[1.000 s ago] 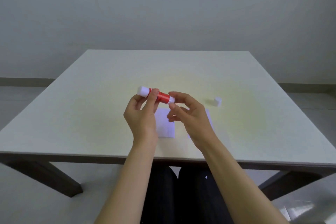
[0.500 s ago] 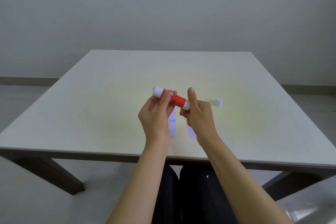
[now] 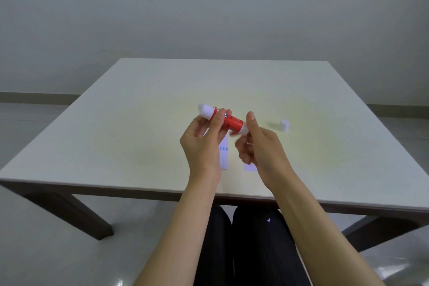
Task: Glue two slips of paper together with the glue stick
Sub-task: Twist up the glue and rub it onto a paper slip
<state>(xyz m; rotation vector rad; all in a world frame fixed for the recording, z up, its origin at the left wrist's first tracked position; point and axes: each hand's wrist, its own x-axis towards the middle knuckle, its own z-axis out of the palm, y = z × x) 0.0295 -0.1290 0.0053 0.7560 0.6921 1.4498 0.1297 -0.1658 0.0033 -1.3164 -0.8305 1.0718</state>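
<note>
While it is held in the air above the table (image 3: 130,127), the glue stick (image 3: 229,122) lies nearly horizontal, long axis running from upper left to lower right in the head view. Its white exposed end points left and slightly away; its white base end points right, toward the right hand. The left hand (image 3: 204,144) is closed around the red barrel, thumb and fingers wrapped over the middle. The right hand (image 3: 260,146) pinches the base end, thumb raised alongside; its fingers are blurred. Below the hands, two white paper slips lie flat on the table: one slip (image 3: 224,155) under the left hand, the other slip (image 3: 250,167) mostly hidden by the right. The white cap (image 3: 284,125) stands apart to the right.
</note>
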